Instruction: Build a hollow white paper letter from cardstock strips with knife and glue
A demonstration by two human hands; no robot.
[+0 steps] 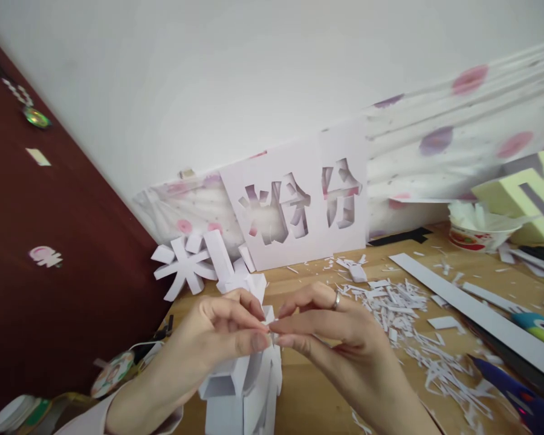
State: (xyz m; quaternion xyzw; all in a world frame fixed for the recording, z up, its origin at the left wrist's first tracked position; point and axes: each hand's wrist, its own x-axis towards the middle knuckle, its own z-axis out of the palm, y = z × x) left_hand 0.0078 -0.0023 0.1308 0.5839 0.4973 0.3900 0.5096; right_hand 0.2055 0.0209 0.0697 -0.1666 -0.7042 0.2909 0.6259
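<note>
My left hand [217, 332] and my right hand [344, 332] meet fingertip to fingertip near the middle of the view. Both are closed in a pinch on a small white piece [272, 333], mostly hidden by the fingers; it looks like a scrap of foam board. A ring is on one finger of my right hand. Just below my hands stands a white built-up foam-board shape [224, 408] with hollow, box-like strokes. Beyond my left hand leans a white three-dimensional character [188, 266], with further white parts beside it.
A white board with cut-out characters [317, 235] leans against the wall. White offcuts [396, 308] litter the wooden table [299, 374]. On the right are a long white strip [476, 314], a blue glue gun [521, 393], a paper bowl [476, 232] and a yellow character [521, 193].
</note>
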